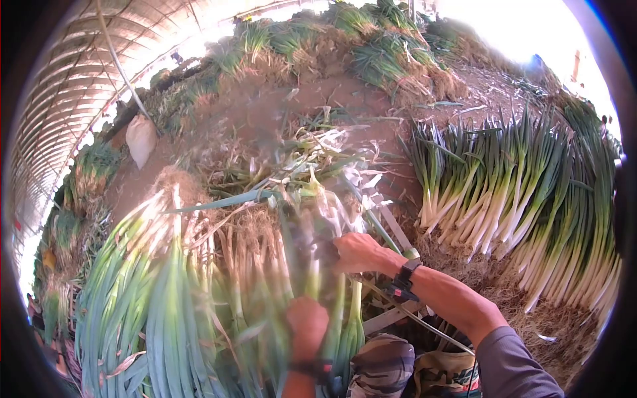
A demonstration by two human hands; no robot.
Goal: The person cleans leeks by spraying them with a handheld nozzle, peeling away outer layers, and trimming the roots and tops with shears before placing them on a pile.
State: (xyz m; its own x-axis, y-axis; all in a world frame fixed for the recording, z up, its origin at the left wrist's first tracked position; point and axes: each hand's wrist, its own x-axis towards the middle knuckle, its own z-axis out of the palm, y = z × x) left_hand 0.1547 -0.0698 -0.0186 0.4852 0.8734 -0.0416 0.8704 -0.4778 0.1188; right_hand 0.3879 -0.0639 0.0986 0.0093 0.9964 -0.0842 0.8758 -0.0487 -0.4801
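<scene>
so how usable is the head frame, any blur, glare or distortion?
Head view: strong fisheye with a black vignette; sky blown out at the top; motion blur over the left hand, right hand and held leek bundle; the cleaned leek row at right stays sharp.

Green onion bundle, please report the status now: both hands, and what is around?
Right hand gripping green onion bundle near its roots. Left hand closed on the stalks lower down. Cleaned onions laid at right, apart. Motion blur hides details.

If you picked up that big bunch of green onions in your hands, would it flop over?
Probably at the leafy end: the green onions have long thin leaves that likely droop. The white stalks look firmer. Both the left hand and the right hand are on the bunch, so it may be heavy. Loose roots and soil could shed.
</scene>
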